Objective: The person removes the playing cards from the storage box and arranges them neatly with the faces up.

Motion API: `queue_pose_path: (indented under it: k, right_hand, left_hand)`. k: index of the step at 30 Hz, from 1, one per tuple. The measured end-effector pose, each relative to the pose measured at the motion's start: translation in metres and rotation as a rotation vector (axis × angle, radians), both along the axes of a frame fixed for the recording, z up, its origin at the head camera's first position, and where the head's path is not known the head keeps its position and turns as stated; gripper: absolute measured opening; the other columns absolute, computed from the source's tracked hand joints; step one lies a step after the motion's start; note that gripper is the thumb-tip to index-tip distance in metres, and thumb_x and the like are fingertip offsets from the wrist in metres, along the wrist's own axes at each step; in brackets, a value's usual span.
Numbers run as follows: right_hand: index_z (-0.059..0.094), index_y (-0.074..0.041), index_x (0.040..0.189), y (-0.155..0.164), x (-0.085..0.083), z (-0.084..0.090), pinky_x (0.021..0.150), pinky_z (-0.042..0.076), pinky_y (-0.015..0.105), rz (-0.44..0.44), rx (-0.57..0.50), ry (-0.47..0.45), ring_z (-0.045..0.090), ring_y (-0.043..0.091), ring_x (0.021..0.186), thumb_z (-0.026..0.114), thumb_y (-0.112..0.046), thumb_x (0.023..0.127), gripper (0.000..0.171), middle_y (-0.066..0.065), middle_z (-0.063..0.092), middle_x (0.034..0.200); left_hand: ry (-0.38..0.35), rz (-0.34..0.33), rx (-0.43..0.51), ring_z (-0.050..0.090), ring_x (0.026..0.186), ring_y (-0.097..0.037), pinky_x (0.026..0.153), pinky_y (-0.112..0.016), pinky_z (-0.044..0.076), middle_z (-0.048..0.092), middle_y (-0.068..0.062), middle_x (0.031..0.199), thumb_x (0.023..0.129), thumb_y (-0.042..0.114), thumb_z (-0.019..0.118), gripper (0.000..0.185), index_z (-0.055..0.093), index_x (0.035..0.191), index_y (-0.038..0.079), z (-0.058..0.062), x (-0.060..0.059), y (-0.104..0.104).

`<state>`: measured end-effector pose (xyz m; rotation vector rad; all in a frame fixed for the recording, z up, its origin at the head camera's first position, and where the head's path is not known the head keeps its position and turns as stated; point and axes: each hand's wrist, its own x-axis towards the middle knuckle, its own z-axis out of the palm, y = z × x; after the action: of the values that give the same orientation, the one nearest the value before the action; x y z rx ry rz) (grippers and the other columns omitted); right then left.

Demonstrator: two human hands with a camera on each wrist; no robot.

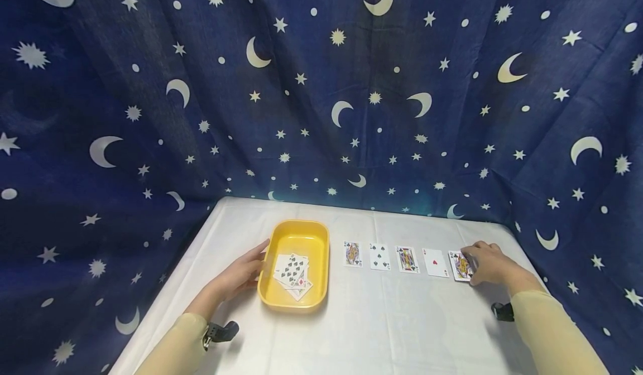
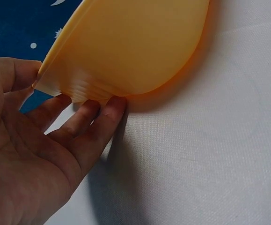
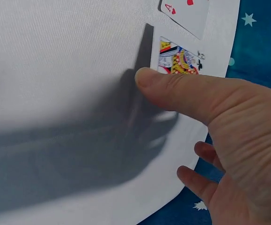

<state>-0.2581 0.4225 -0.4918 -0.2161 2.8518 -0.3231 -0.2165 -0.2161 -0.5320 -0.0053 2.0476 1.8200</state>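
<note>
A yellow tray [image 1: 317,235] on the white tablecloth holds a loose pile of playing cards [image 1: 293,275]. My left hand [image 1: 240,275] lies against the tray's left wall [image 2: 126,51], fingers [image 2: 95,115] straight at its base and thumb by the rim. Right of the tray is a row of face-up cards: a face card [image 1: 353,254], a three of spades [image 1: 379,256], another face card [image 1: 407,259], a red ace [image 1: 436,263] and a club face card [image 1: 459,266]. My right hand [image 1: 489,263] holds this last card [image 3: 179,58] at its right edge. The thumb [image 3: 172,89] lies across it, and one side casts a shadow.
A dark blue curtain [image 1: 321,96] with moons and stars hangs close behind and at both sides. The table's right edge [image 1: 527,263] lies just beyond my right hand. Bare white cloth [image 1: 392,325] stretches in front of the card row.
</note>
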Motion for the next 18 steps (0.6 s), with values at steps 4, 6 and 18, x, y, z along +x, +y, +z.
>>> queue_pose_path:
  k: [4, 6, 18]
  right_hand:
    - [0.053, 0.005, 0.14, 0.0, -0.004, 0.003, 0.096, 0.037, 0.077, -0.024, 0.01, -0.057, 0.037, 0.056, 0.119, 0.095, -0.02, 0.064, 0.09, 0.036, 0.043, 0.134]
    - [0.053, 0.006, 0.14, -0.001, -0.006, 0.004, 0.096, 0.038, 0.076, -0.033, 0.015, -0.077, 0.038, 0.056, 0.118, 0.095, -0.021, 0.065, 0.09, 0.037, 0.043, 0.133]
    - [0.052, 0.006, 0.14, 0.005, -0.014, -0.002, 0.094, 0.038, 0.077, -0.019, 0.003, -0.088, 0.041, 0.059, 0.115, 0.092, -0.017, 0.067, 0.086, 0.041, 0.043, 0.131]
  left_hand:
    - [-0.005, 0.011, 0.005, 0.062, 0.12, -0.03, 0.096, -0.047, 0.054, 0.042, -0.018, 0.158, 0.101, 0.013, 0.052, 0.07, 0.025, 0.164, 0.025, 0.0, -0.001, 0.0]
    - [-0.004, 0.014, 0.006, 0.062, 0.119, -0.029, 0.096, -0.046, 0.055, 0.042, -0.018, 0.157, 0.101, 0.014, 0.052, 0.07, 0.025, 0.164, 0.025, -0.001, -0.001, 0.0]
    - [0.002, 0.003, -0.018, 0.062, 0.119, -0.03, 0.095, -0.046, 0.055, 0.04, -0.021, 0.158, 0.102, 0.014, 0.051, 0.07, 0.022, 0.165, 0.023, 0.003, 0.001, 0.001]
